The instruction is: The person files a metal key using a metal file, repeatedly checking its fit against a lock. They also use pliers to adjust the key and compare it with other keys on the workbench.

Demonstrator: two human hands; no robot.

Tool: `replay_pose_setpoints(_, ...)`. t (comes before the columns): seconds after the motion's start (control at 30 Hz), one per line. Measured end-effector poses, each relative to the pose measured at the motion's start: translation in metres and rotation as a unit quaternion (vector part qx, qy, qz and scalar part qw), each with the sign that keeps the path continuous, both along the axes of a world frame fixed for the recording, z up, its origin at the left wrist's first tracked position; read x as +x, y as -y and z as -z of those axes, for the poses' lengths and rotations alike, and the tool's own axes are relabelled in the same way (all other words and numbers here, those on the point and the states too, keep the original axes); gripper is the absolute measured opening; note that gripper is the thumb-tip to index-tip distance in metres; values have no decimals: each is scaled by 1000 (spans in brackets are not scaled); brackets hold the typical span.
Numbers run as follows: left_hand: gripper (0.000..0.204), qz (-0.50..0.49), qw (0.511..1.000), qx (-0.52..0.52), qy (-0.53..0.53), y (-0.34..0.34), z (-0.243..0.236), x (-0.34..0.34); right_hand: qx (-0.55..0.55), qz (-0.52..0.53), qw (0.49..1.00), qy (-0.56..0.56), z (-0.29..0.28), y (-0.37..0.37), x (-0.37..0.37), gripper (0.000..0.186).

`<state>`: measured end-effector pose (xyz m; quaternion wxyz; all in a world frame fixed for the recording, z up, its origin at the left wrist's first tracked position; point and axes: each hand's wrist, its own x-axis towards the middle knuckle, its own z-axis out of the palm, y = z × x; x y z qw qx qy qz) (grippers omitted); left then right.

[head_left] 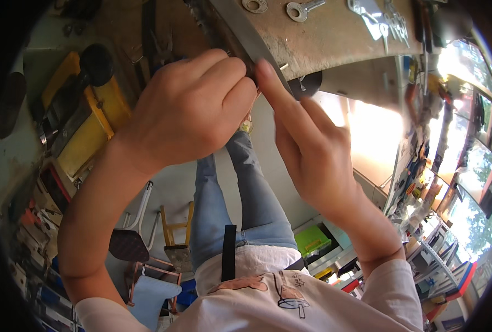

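A long flat grey metal bar (237, 25), much like a file, runs slantwise from the upper edge down to my right hand (315, 146). That hand's index finger lies stretched along the bar's lower end, its other fingers curled at the bar. My left hand (193, 105) is closed beside it, knuckles up; whatever its fingers pinch is hidden under them. The two hands nearly meet at the fingertips, by the bench's near edge. A small metal pin (283, 66) sticks out beside the right index finger.
On the worn wooden bench (323, 41) lie a key (304, 10), a round key head (255, 5) and several keys (395, 25) at the right. Pliers (162, 47) rest left of the bar. Yellow machine parts (88, 122) stand left; a stool (177, 232) and chair (153, 293) stand below.
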<state>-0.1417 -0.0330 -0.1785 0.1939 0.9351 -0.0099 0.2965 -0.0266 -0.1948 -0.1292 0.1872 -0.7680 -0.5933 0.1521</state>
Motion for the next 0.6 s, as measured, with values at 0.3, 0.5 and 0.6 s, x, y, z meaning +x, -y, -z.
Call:
replay_pose_setpoints(0.3,17,29,999,-25,19,1,-4,0,20,7,1000,-19,2,6,10,71)
replay_pose_setpoints(0.5,16,22,999,-35,-15,1,-10,-7,-44,15,994,-96,-16,6,13,63)
replay_pose_setpoints(0.6,15,-43,999,33,5,3,-23,-24,93,131,961,-223,-31,30,23,51)
